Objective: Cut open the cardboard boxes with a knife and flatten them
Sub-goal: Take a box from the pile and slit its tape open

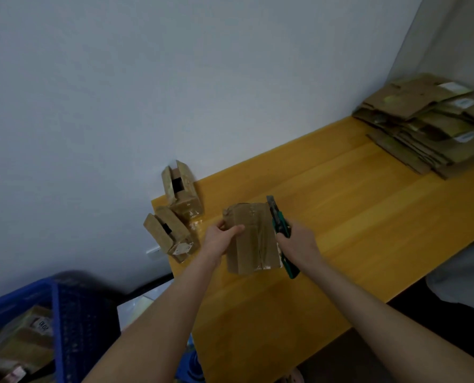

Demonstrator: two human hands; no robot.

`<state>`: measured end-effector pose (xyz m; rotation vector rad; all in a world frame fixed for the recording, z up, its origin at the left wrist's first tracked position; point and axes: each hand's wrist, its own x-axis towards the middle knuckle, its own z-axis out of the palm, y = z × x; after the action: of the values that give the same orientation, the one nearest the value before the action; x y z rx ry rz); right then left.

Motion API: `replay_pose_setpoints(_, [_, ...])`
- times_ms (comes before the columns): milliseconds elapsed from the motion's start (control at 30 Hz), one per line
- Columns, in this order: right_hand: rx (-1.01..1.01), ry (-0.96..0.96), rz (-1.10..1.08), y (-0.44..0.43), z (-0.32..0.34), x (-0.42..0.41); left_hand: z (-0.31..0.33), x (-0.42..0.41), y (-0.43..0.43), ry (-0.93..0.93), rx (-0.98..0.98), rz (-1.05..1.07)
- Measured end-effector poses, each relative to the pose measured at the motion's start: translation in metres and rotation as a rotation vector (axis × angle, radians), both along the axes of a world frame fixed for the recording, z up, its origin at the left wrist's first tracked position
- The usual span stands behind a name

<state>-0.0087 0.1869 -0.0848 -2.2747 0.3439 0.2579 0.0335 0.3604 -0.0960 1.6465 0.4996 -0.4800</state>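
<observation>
Over the yellow table (354, 217), my left hand (222, 236) curls round the upper left edge of a taped cardboard box (253, 244), thumb across its face. My right hand (299, 241) wraps the green utility knife (278, 225). The box sits between my hands, its long axis running away from me. The knife lies parallel along its right edge, blade tip past the far corner. The taped seam, I judge, waits just left of the blade.

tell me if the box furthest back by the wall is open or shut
Open: the box has its flaps raised, with the dark interior showing between them.
</observation>
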Motion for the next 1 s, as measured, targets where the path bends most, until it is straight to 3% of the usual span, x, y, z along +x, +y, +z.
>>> replay_pose_setpoints(200, [-0.246, -0.105, 0.172, 0.001, 0.008, -0.017, 0.003, -0.004, -0.01, -0.02, 0.009, 0.025])
replay_pose_setpoints(467, [-0.487, -0.053, 0.282, 0.002, 0.022, -0.015, 0.004, -0.004, -0.021, 0.024, 0.033, 0.07])
replay_pose_setpoints(667, [-0.587, 0.026, 0.33, 0.006, 0.026, -0.01, -0.002, -0.005, -0.026, 0.016, 0.064, 0.091])
replay_pose_setpoints(1000, [-0.583, 0.045, 0.366, 0.006, 0.023, -0.011, -0.01, -0.006, -0.03, 0.012, 0.087, 0.134])
